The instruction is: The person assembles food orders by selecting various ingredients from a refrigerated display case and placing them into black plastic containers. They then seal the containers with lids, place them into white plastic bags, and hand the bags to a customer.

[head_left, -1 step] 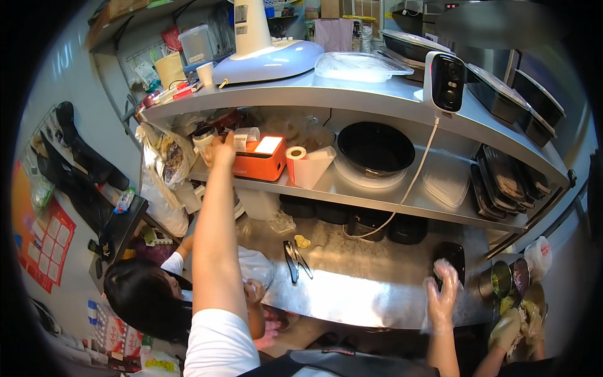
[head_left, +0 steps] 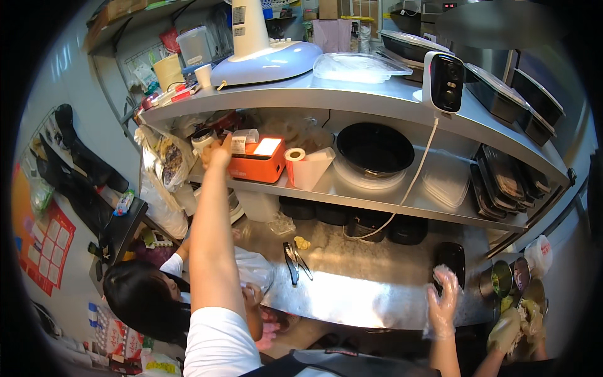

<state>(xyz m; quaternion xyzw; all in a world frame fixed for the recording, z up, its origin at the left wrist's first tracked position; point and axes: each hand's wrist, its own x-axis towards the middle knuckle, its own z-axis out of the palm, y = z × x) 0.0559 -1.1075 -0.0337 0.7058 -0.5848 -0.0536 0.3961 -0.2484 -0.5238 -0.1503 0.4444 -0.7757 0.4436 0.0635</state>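
My left hand (head_left: 217, 154) is stretched out to the middle shelf, at the left end of an orange label printer (head_left: 256, 164). Its fingers are bent beside a printed label (head_left: 239, 145) on the printer, and what they hold, if anything, is hidden. A jar with a dark top (head_left: 203, 137) stands just left of these fingers. My right hand (head_left: 445, 298), in a clear plastic glove, is held up with fingers apart and nothing in it. It is near a black tray (head_left: 460, 256) at the right end of the steel table (head_left: 352, 292).
Black tongs (head_left: 291, 264) and yellowish pieces (head_left: 302, 242) lie mid-table. A label roll (head_left: 295, 154) and black bowl (head_left: 375, 149) share the shelf, and a white cable (head_left: 422, 166) hangs down. A person (head_left: 146, 298) is at left; another's gloved hands (head_left: 505, 330) work at right.
My left hand has shifted slightly down and left beside the printer. My right hand stays near the black tray, its fingers still apart.
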